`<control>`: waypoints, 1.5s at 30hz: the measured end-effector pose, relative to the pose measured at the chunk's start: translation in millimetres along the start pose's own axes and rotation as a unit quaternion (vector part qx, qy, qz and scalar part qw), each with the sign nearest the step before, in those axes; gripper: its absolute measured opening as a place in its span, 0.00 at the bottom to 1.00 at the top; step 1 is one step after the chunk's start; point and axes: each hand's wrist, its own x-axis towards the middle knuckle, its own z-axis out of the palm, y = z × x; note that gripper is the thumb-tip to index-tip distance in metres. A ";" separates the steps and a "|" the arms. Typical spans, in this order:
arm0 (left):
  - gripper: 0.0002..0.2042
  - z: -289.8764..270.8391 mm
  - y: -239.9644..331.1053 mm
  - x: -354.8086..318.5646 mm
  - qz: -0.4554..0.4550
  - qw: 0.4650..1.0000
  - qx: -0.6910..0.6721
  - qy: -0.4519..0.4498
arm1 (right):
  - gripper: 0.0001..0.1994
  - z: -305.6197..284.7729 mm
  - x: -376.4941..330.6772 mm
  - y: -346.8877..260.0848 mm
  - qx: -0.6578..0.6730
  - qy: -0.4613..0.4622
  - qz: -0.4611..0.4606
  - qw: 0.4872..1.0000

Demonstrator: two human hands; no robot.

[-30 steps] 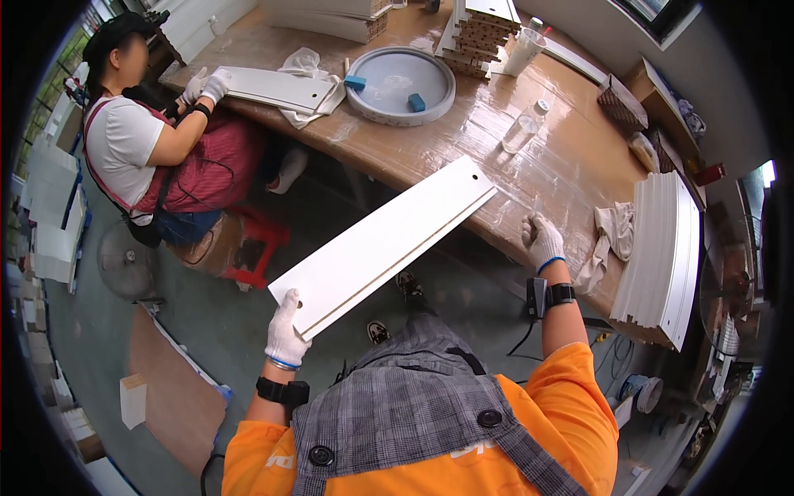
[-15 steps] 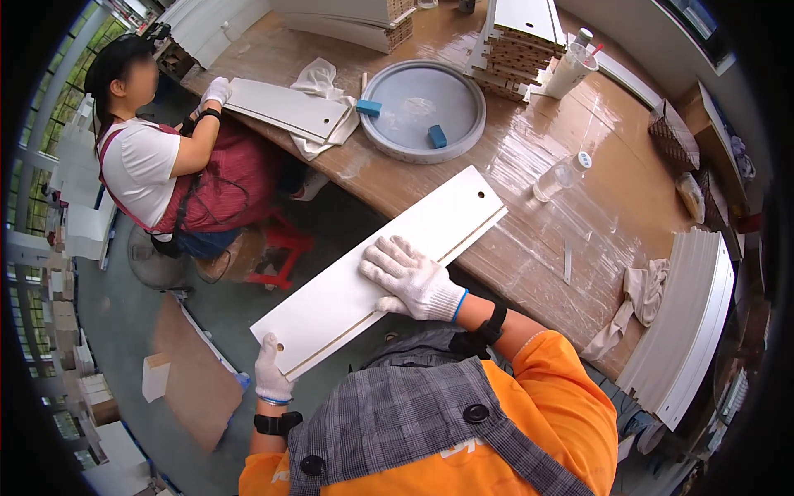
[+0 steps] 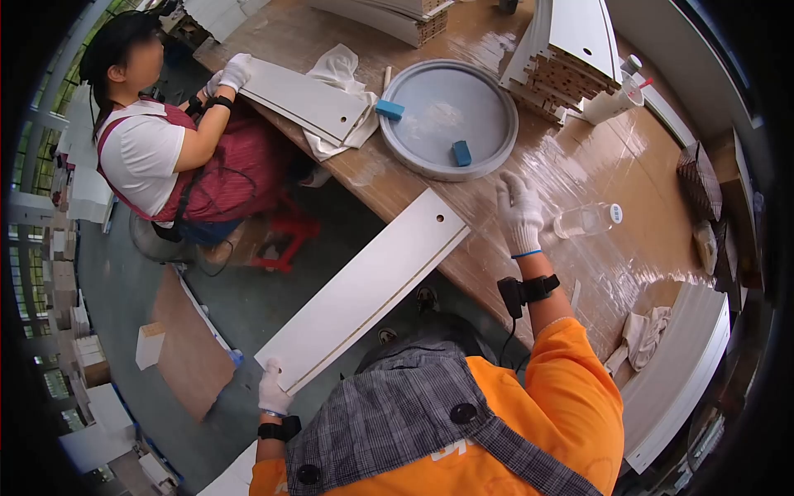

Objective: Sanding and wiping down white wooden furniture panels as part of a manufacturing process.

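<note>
A long white panel (image 3: 364, 291) with a groove along one edge and a hole at each end slants from my left hand up to the table edge, its far end over the tabletop. My left hand (image 3: 274, 392), in a white knit glove, grips the near end by the hole. My right hand (image 3: 519, 217), gloved too, is over the table with fingers stretched out and nothing in them. It is just below a round grey basin (image 3: 395, 147). One blue block (image 3: 461, 154) lies in the basin; another blue block (image 3: 389, 110) rests at its left rim.
A clear bottle (image 3: 585, 220) lies or leans right of my hand. Stacked white panels (image 3: 571, 41) and a cup (image 3: 610, 102) stand behind. At left, a seated co-worker (image 3: 157, 149) holds another panel (image 3: 306, 95). More panels (image 3: 682, 372) and a cloth (image 3: 643, 337) are at right.
My right hand has left the panel's face and moved forward and right toward the basin. My left hand still holds the near end. The view has shifted a little.
</note>
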 end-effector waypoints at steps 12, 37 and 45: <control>0.25 16.3 -59.8 47.9 -0.106 0.987 0.076 0.092 | 0.30 44.4 68.8 -78.7 -0.272 -0.165 0.069 0.945; 0.26 17.3 -85.6 80.3 -0.165 0.982 0.059 0.074 | 0.25 -55.8 -51.4 -29.6 0.567 -0.219 0.272 0.746; 0.24 25.0 -77.6 77.3 -0.166 0.975 0.116 0.093 | 0.23 -36.1 -64.5 7.2 0.662 -0.185 0.308 0.658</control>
